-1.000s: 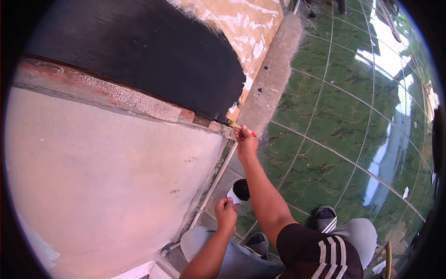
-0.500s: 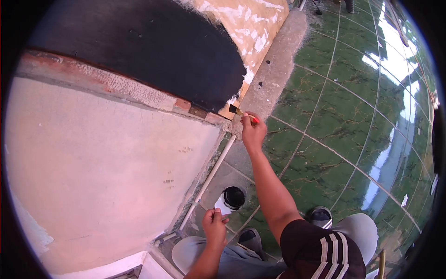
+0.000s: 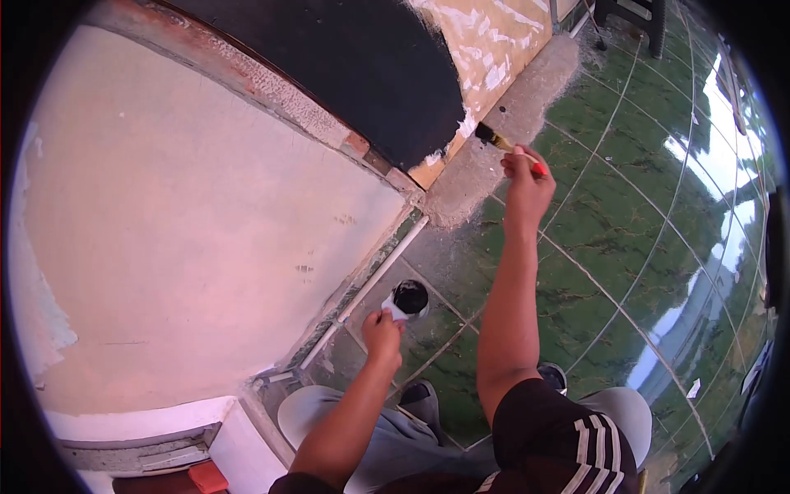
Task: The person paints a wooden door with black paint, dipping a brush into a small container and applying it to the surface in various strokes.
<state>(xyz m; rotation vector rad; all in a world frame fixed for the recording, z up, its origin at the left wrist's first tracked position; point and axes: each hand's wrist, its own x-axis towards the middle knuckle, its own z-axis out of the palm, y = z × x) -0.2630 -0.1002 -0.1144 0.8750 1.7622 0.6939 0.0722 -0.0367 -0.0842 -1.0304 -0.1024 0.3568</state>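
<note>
My right hand (image 3: 527,188) is closed round the handle of a paintbrush (image 3: 496,139) with dark bristles and a red handle end. The bristles are close to the lower edge of a wooden panel (image 3: 494,49), which is coated black over much of its surface and has white patches on bare tan wood. Lower down, my left hand (image 3: 382,336) pinches the pale side of a small paint cup (image 3: 397,310). Black paint (image 3: 410,295) fills the inside of the cup, which is held over the tiles by my knees.
A pinkish wall (image 3: 214,222) fills the left side, with a white pipe (image 3: 383,267) along its foot. Rough cement (image 3: 461,193) borders the panel. Glossy green tiles (image 3: 609,247) spread to the right, and dark chair legs (image 3: 656,29) stand at the far end.
My right hand and the brush have moved right and up along the panel's edge, off the bottom corner. The left hand has moved up with the cup, and the view has shifted.
</note>
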